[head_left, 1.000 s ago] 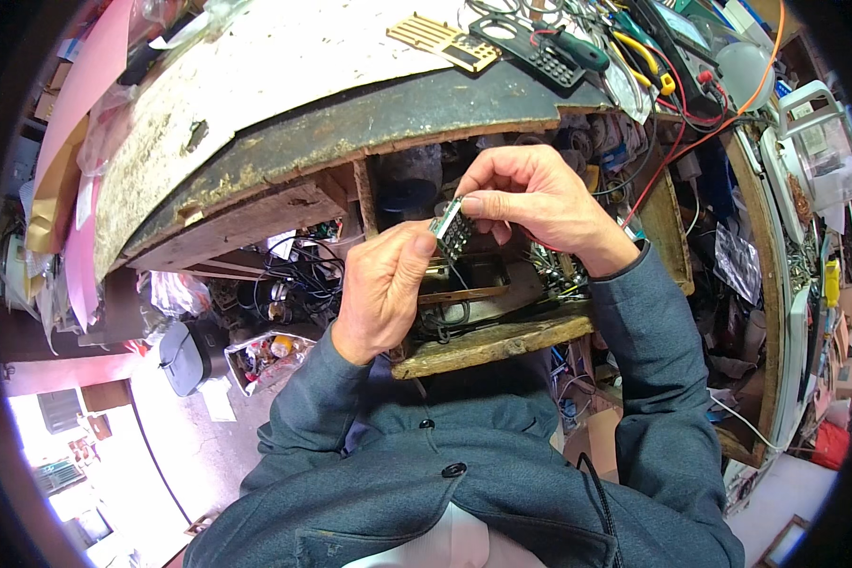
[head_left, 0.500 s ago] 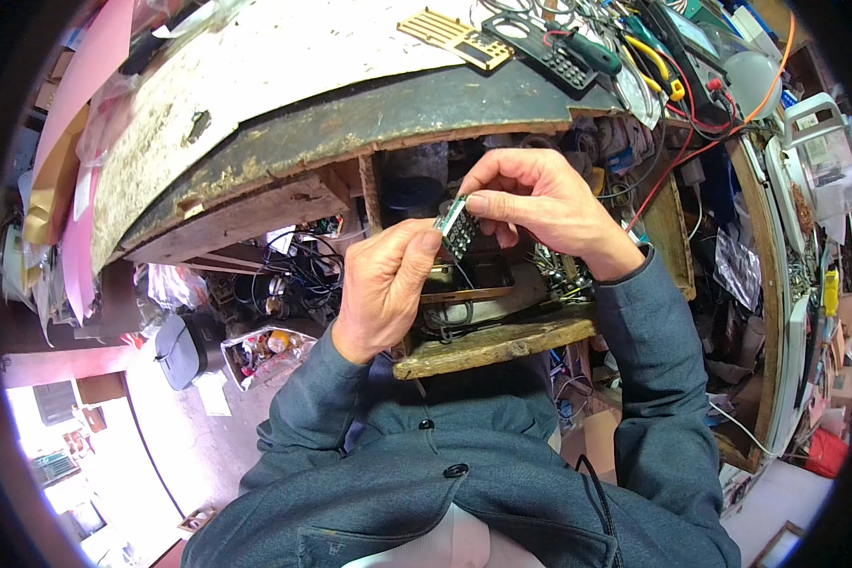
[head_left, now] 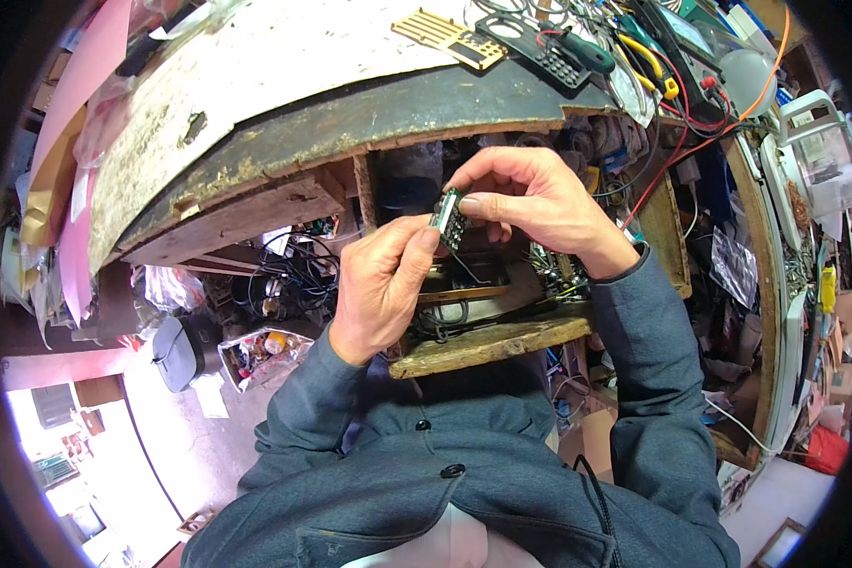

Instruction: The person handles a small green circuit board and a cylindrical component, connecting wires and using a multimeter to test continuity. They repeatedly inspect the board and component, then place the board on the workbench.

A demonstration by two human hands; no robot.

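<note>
A small green circuit board [head_left: 452, 227], with dark parts over one face, is held tilted above an open wooden drawer. Its lower left edge is pinched between the thumb and fingers of my left hand [head_left: 381, 279]. My right hand [head_left: 532, 201] grips the upper right edge, thumb in front and fingers curled behind. A thin wire hangs below the board towards the drawer. Directly under my hands lies the drawer's worn wooden front [head_left: 492, 343], with cables and small parts behind it. The board's far side is hidden.
Along the bench edge [head_left: 350, 128] lie a tan slotted frame [head_left: 445, 40], a black housing with a keypad grid [head_left: 554, 68], a green-handled screwdriver [head_left: 587, 52] and yellow-handled pliers [head_left: 648, 68]. Black cables [head_left: 303, 270] tangle left of the drawer. An orange cable [head_left: 772, 80] runs at right.
The board has turned slightly in my fingers and shifted a little left. Both hands keep their pinch, and the whole view has moved slightly.
</note>
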